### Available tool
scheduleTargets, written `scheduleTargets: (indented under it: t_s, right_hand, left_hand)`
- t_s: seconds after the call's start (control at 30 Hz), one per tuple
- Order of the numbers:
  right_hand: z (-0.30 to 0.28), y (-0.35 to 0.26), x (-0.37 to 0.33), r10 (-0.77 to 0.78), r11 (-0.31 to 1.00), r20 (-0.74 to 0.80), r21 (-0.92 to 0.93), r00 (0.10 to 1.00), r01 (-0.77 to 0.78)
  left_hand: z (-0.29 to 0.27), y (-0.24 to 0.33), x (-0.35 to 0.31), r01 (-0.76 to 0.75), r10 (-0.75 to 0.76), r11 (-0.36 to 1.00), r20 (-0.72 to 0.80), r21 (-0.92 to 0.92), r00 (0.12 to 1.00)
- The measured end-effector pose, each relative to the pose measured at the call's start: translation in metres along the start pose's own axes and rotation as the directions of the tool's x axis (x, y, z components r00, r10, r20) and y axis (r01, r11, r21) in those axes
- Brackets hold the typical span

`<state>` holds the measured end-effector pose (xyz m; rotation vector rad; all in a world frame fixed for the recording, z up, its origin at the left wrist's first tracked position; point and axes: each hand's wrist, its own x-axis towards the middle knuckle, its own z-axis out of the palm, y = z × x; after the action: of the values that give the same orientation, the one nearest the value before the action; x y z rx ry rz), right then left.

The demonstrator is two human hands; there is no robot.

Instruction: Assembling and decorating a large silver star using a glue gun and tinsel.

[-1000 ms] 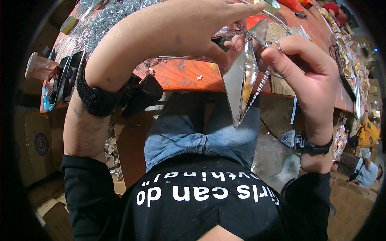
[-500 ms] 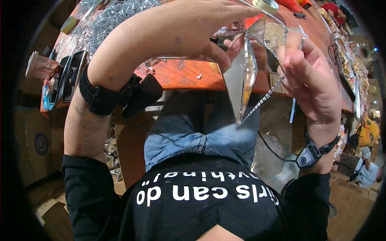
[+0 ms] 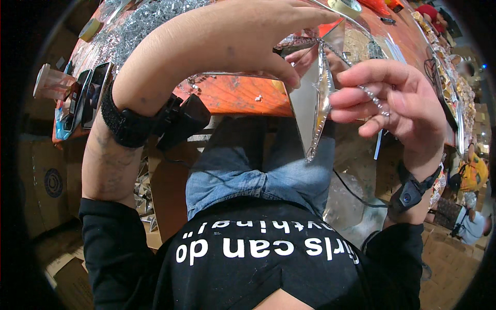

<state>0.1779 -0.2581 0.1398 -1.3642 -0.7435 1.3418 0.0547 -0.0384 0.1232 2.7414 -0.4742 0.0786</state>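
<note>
A mirrored, star-like piece with long pointed facets (image 3: 306, 101) stands at the table's near edge, one tip reaching down over my lap. My left hand (image 3: 258, 39) arches over it from the left, thumb against a mirror facet and fingers stretched along the far side, gripping it. A thin silver rhinestone chain (image 3: 324, 77) runs along the raised ridge to the lower tip. My right hand (image 3: 395, 98) is to the right, fingertips touching beside that ridge. Another length of the chain (image 3: 373, 97) lies across its curled fingers, held there.
Silver tinsel-like strands (image 3: 150, 31) are heaped at the far left of the orange table (image 3: 243, 98). Nearby are a tape roll (image 3: 91, 30), a phone (image 3: 97, 93) and a clear plastic cup (image 3: 51, 82). Another tape roll (image 3: 345, 7) lies at the far side. Cardboard boxes (image 3: 46, 181) stand lower left.
The chain that slanted loosely from the lower tip to my right hand now lies along the ridge. My right hand has turned, its fingers reaching left onto the mirrored piece. My left hand stays put.
</note>
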Motion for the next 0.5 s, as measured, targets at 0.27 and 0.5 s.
scheduleTargets:
  t_s: [0.27,0.5]
  right_hand:
    - [0.007,0.005,0.008,-0.182,0.889,-0.157,-0.449,0.971,0.094]
    - [-0.001,0.032,0.029,-0.528,0.669,-0.115,-0.666,0.841,0.33]
  left_hand:
    - [-0.004,0.0,0.001,0.012,-0.013,1.0,0.055,0.017,0.998]
    - [-0.009,0.008,0.003,0.082,-0.084,0.996,0.118,0.02,0.989]
